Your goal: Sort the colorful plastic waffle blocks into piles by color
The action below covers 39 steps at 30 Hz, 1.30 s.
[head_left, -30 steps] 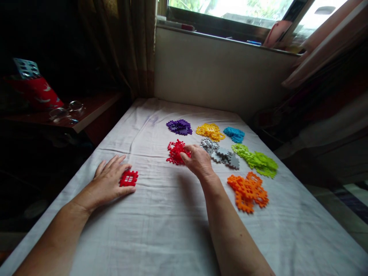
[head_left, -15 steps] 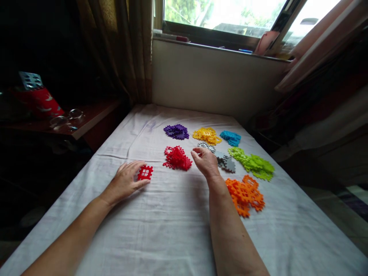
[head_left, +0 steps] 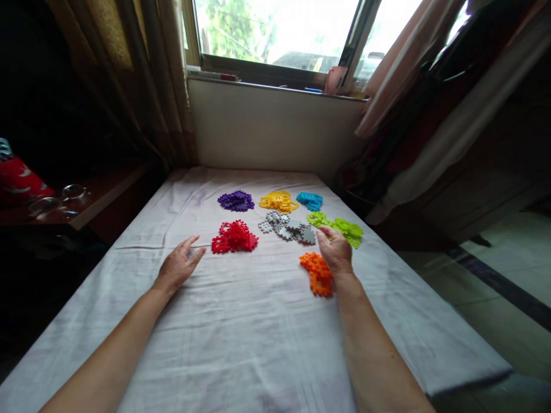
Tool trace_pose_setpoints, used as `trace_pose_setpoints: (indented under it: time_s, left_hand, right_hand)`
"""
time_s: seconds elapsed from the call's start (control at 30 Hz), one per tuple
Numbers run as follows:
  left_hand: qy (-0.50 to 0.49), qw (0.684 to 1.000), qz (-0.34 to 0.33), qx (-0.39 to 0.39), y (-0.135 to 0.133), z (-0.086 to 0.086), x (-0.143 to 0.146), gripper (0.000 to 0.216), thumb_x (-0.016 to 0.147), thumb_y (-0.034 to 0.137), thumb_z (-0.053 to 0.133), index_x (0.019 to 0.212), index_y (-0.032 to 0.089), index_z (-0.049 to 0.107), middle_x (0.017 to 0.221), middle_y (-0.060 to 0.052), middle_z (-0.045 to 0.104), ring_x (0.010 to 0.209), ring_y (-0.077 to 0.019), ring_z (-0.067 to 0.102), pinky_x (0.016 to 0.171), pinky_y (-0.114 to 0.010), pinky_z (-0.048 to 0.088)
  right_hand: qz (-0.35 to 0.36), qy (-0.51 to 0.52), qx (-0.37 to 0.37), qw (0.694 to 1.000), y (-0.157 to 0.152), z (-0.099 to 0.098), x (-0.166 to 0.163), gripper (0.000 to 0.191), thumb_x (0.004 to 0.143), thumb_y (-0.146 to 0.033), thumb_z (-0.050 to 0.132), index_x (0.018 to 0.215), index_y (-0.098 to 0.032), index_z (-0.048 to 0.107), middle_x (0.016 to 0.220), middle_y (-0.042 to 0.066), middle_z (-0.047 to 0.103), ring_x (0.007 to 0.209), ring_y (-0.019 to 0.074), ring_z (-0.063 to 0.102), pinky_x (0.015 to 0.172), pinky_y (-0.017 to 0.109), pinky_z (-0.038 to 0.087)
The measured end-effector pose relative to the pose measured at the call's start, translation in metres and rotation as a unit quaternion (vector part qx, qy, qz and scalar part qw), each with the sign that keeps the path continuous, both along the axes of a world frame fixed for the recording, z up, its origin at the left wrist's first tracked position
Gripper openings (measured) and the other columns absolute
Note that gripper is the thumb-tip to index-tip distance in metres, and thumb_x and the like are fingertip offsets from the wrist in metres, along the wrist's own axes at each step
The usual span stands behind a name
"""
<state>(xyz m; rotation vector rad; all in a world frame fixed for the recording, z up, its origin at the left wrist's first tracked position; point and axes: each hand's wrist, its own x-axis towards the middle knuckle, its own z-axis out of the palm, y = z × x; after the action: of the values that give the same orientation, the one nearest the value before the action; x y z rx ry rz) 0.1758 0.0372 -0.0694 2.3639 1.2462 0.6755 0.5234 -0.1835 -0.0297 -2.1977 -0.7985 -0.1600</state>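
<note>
On the far left a dark wooden side shelf (head_left: 99, 198) carries a red pouch (head_left: 17, 180) and a pair of glasses (head_left: 60, 203), with a brown curtain (head_left: 142, 86) hanging behind it.

The worktop (head_left: 241, 344), covered in a white cloth, runs from the near edge to the wall under the window (head_left: 275, 28). The left hand (head_left: 178, 265) lies palm down on the cloth with its fingers spread and almost flat, and it grips nothing. Its fingertips point at the red pile (head_left: 235, 236) of flat, notched plastic pieces, which sits just to their right without touching them.

Farther off, a purple pile (head_left: 236, 201) starts a far row. A yellow pile (head_left: 278, 201) comes next in the row, then a small blue pile (head_left: 310, 201). Nearer than these, a grey pile (head_left: 288, 226) lies right of the red one.

The orange pile (head_left: 317, 272) is the nearest heap, and its right edge is hidden under the right hand (head_left: 336, 252). This hand hovers palm down with its fingers loosely curled and its thumb tip beside the grey pile's right end. I cannot tell whether it has hold of a piece. Just beyond its knuckles the green pile (head_left: 342, 228) stretches to the right.

At the far right, pale pink curtains (head_left: 400, 63) hang down beside the worktop.
</note>
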Motion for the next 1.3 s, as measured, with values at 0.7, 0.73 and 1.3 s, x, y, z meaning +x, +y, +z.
trace_pose_setpoints:
  time_s: [0.7,0.73,1.3]
  left_hand:
    - [0.037,0.992,0.038,0.112,-0.027,-0.01,-0.047,0.043,0.086,0.046,0.043,0.111,0.024,0.069,0.124,-0.009,0.072,0.114,-0.0281,0.066,0.108,-0.046,0.044]
    - [0.038,0.993,0.035,0.109,-0.027,-0.01,-0.048,0.044,0.087,0.047,0.042,0.111,0.023,0.069,0.125,-0.01,0.071,0.114,-0.0285,0.066,0.108,-0.047,0.044]
    - [0.083,0.985,0.04,0.149,-0.013,-0.032,-0.056,0.05,0.084,0.06,0.04,0.108,0.027,0.069,0.124,-0.01,0.071,0.118,-0.0315,0.063,0.105,-0.051,0.045]
  right_hand:
    - [0.076,0.016,-0.059,0.995,0.074,-0.032,-0.156,0.041,0.096,-0.033,0.048,0.13,-0.015,0.062,0.137,0.017,0.06,0.131,0.0229,0.051,0.11,0.039,0.038]
    - [0.117,0.004,-0.059,0.991,0.083,-0.028,-0.166,0.041,0.096,-0.034,0.049,0.131,-0.017,0.061,0.14,0.015,0.058,0.133,0.0215,0.05,0.111,0.037,0.037]
    - [-0.098,0.027,-0.156,0.983,-0.014,-0.028,0.185,0.048,0.093,-0.043,0.042,0.126,-0.02,0.068,0.133,0.016,0.063,0.124,0.0306,0.057,0.106,0.045,0.043]
